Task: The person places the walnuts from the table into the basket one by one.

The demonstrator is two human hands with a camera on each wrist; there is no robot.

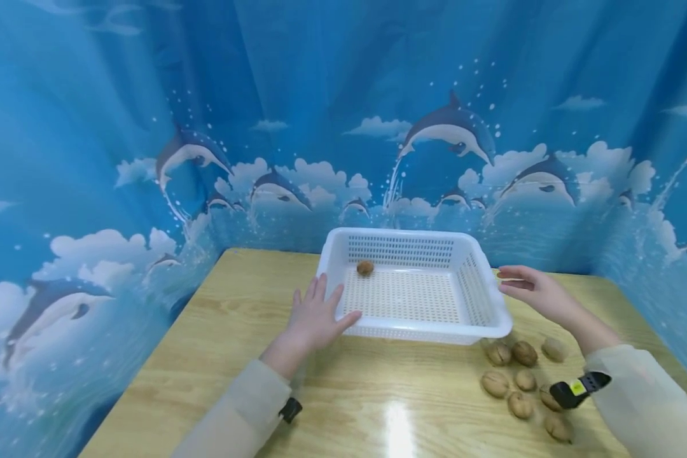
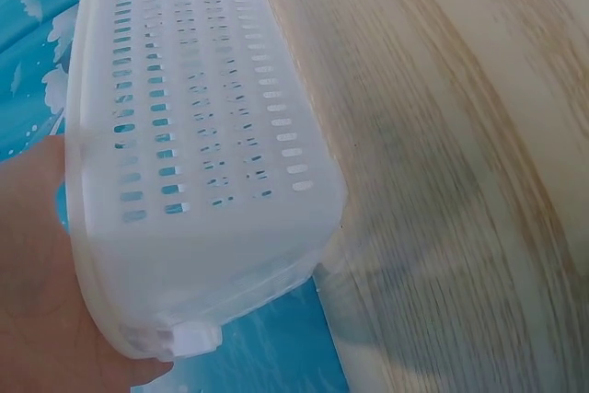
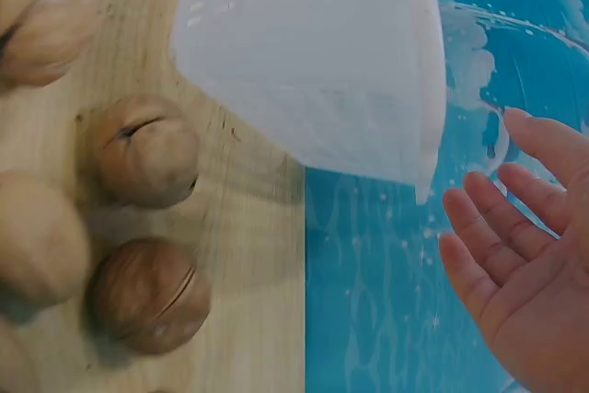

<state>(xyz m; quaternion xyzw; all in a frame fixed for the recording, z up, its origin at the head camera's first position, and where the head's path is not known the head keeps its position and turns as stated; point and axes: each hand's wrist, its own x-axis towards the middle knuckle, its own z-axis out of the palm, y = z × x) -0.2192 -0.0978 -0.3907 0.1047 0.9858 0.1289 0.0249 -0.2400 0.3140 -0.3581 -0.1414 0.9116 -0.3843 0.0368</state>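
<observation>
A white perforated plastic basket (image 1: pixel 492 318) stands on the wooden table (image 1: pixel 217 337), with one walnut (image 1: pixel 365 268) in its far left corner. My left hand (image 1: pixel 320 312) lies flat against the basket's left rim (image 2: pixel 101 283), fingers straight. My right hand (image 1: pixel 529 289) hovers open just off the basket's right side (image 3: pixel 313 62), fingers relaxed (image 3: pixel 488 255), holding nothing. Several walnuts (image 1: pixel 509 375) lie on the table in front of the basket's right corner; two of them, one being a walnut (image 3: pixel 147 294), show close in the right wrist view.
Blue dolphin-print curtains (image 1: pixel 206 127) close in the table on the back and both sides. The loose walnuts cluster under my right forearm near the table's right front. Bare wood (image 1: pixel 378 394) stretches between my two arms.
</observation>
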